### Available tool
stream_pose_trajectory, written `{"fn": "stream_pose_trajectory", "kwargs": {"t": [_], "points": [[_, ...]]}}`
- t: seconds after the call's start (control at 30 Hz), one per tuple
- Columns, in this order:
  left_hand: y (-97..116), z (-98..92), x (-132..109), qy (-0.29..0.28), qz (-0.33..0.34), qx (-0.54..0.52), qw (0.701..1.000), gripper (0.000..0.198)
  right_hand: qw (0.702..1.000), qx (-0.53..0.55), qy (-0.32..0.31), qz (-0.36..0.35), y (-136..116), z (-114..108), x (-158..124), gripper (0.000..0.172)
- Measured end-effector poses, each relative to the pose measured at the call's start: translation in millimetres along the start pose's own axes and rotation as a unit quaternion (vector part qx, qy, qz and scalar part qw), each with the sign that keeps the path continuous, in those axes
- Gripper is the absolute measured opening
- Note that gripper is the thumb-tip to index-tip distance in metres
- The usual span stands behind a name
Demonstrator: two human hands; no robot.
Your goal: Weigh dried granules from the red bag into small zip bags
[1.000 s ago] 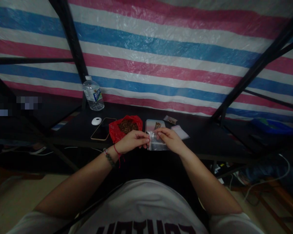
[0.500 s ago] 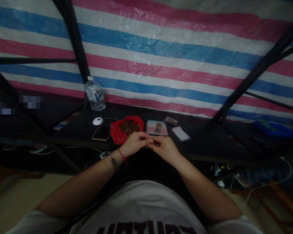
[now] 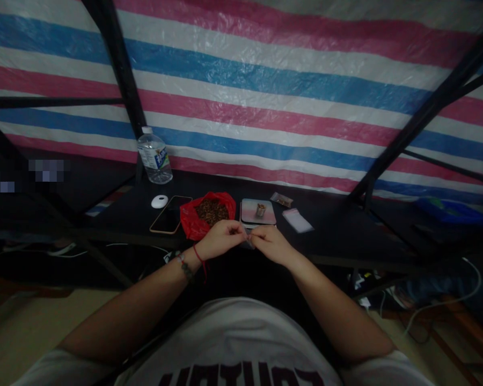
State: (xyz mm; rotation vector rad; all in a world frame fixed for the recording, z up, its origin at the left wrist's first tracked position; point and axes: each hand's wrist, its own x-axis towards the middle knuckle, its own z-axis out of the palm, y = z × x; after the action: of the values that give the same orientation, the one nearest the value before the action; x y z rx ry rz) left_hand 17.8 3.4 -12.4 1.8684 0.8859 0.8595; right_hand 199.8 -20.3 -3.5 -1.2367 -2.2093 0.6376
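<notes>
Left hand and right hand: fingertips nearly meeting, both pinching one small clear bag, mostly hidden by the fingers; the two-sided pinch presumably steadies limp film.

Just beyond the grip: flat scale-like plate, bearing a small cup, probably central for balance.

Left of the grip: red bag, spread wide, likely to keep its brown pieces reachable; farther left, phone, white case, upright bottle.

Right of the grip: filled packet; nearer, pale flat bags, apparently within easy reach.

Surface: dark tabletop, grip at its near edge.

Room: dim; striped plastic sheet behind, dark frame posts either side.
</notes>
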Motion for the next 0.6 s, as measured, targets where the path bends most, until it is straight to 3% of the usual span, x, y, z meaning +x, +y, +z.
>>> {"fn": "stream_pose_trajectory", "kwargs": {"t": [0.17, 0.27, 0.3, 0.43, 0.6], "points": [[1.2, 2.0, -1.4, 0.018, -0.078, 0.017, 0.997, 0.019, 0.988, -0.116, 0.086, 0.053, 1.1, 2.5, 2.1, 0.028], [2.3, 4.2, -1.8, 0.022, -0.097, 0.013, 0.995, 0.019, 0.975, -0.157, 0.159, 0.022, -0.8, 7.2, 0.0, 0.01], [2.3, 4.9, -1.8, 0.025, -0.103, 0.015, 0.994, 0.018, 0.973, -0.158, 0.17, -0.004, -1.7, 8.9, -1.2, 0.011], [-1.3, 7.7, -1.6, 0.037, -0.105, 0.053, 0.992, 0.018, 0.976, -0.162, 0.114, -0.094, -2.7, 11.6, -5.1, 0.03], [-2.9, 10.3, -4.6, 0.011, -0.029, 0.094, 0.995, 0.021, 0.982, -0.162, 0.061, -0.075, 1.2, 9.3, -3.0, 0.026]]}}
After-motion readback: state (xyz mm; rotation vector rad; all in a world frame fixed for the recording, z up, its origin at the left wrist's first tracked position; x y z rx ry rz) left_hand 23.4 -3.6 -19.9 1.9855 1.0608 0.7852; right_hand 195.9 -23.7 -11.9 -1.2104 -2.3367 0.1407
